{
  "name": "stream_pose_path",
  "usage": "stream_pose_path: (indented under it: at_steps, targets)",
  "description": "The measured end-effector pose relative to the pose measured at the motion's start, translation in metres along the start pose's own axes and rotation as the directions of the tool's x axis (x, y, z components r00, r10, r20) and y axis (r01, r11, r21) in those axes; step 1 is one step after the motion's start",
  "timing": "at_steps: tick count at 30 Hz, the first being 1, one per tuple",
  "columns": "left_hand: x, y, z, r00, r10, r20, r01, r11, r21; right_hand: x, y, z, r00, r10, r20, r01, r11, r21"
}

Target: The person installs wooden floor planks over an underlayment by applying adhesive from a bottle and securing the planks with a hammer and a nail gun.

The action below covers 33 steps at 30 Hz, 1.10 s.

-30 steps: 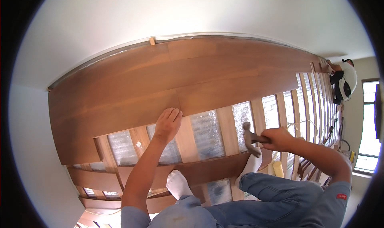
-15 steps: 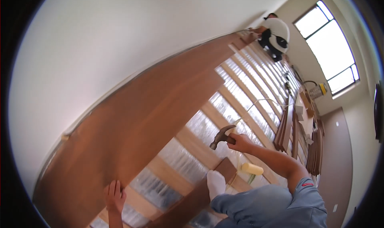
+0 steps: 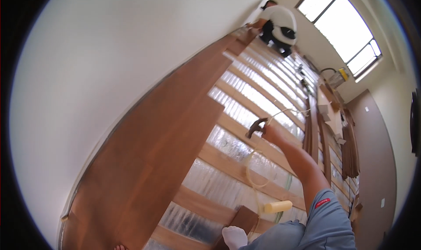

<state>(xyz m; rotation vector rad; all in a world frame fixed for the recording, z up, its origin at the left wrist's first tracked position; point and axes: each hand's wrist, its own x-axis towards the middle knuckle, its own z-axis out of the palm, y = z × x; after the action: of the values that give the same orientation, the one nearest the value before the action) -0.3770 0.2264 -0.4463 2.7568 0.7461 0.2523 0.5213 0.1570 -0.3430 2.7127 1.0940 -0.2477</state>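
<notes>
My right hand (image 3: 270, 133) is closed around the handle of a claw hammer (image 3: 255, 127), raised above the floor joists with its head to the left. Only the fingertips of my left hand (image 3: 119, 248) show at the lower edge; they lie on the laid reddish-brown floorboards (image 3: 144, 162), and the rest of that hand is cut off. These boards run along the white wall with a stepped end at their far side. A loose brown board (image 3: 244, 219) lies across the joists beside my white-socked foot (image 3: 234, 237).
Wooden joists (image 3: 219, 161) cross silvery foil sheeting (image 3: 204, 180). A pale yellow cylinder (image 3: 278, 206) and a looped cream-coloured hose (image 3: 248, 171) lie right of the boards. Stacked planks (image 3: 350, 149) are at the right. Another person (image 3: 280, 26) crouches at the far end near the window (image 3: 346, 26).
The view has shifted, bringing the far end closer. My right hand has moved forward, away from my body, with the hammer. My left hand has mostly slipped below the lower edge.
</notes>
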Motion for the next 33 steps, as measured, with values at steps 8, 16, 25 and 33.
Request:
stream_pose_path:
  at_steps: [8, 16, 25, 33]
  targets:
    - [-0.024, -0.010, 0.002, 0.980, 0.003, 0.198, -0.021, 0.996, 0.089, 0.151, -0.045, -0.008, 0.987, 0.059, -0.150, -0.038, 0.989, 0.143]
    - [-0.009, 0.006, 0.001, 0.967, -0.080, 0.240, 0.039, 0.984, 0.173, 0.271, -0.059, 0.036, 0.973, -0.222, -0.061, 0.223, 0.975, 0.005]
    - [0.015, 0.017, -0.022, 0.908, -0.193, 0.372, 0.100, 0.962, 0.254, 0.344, 0.027, 0.147, 0.973, -0.196, -0.123, 0.231, 0.810, 0.539]
    - [-0.004, 0.012, -0.014, 0.948, -0.155, 0.278, 0.104, 0.976, 0.189, 0.257, 0.064, 0.184, 0.995, 0.099, -0.018, -0.043, 0.572, 0.819]
